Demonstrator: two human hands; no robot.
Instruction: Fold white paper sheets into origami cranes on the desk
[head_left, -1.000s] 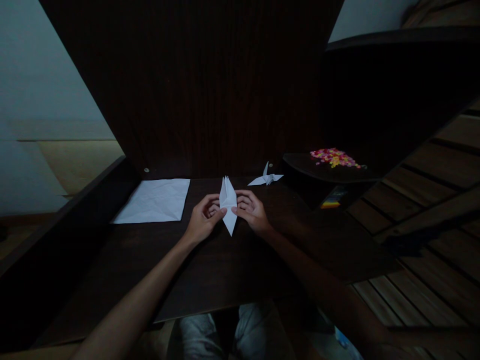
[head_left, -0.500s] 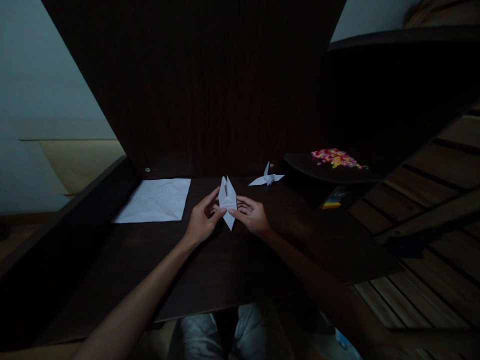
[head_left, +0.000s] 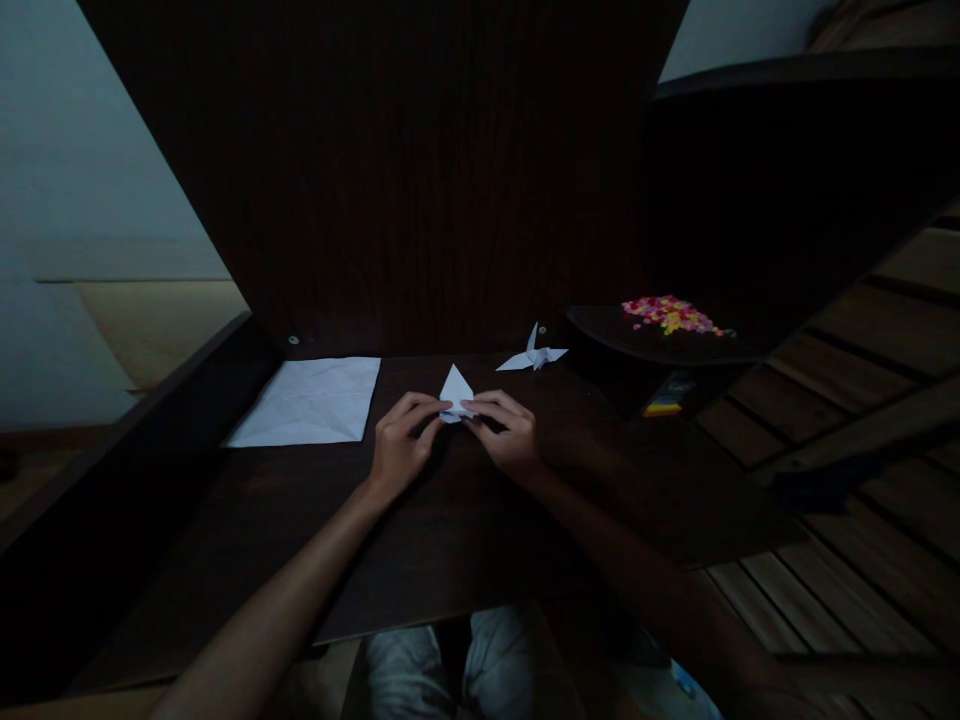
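Folded white paper (head_left: 454, 385) stands out in the head view, near the middle of a dark wood-grained desk (head_left: 420, 560), its point aimed at the far side. The left hand (head_left: 405, 440) pinches its left edge between thumb and fingers; the right hand (head_left: 506, 437) pinches the right edge the same way, so the paper is gripped from 2 sides. Whether it touches the desk cannot be told.

Under the small shelf (head_left: 592, 322) at the right sits a dark item with a yellow band (head_left: 663, 409), perhaps a printed packet, its markings too dim to read. On the shelf lies a heap of small pink, red and yellow pieces (head_left: 670, 316).

A white sheet (head_left: 311, 402) with creases lies flat at the far left of the desk, and 1 folded paper bird (head_left: 535, 358) rests at the far edge, right of the hands. Behind rises a dark back panel (head_left: 412, 180) with 2 pale fittings low down. A pale wall (head_left: 67, 160) fills the far left; wooden slats (head_left: 795, 600) cover the right.
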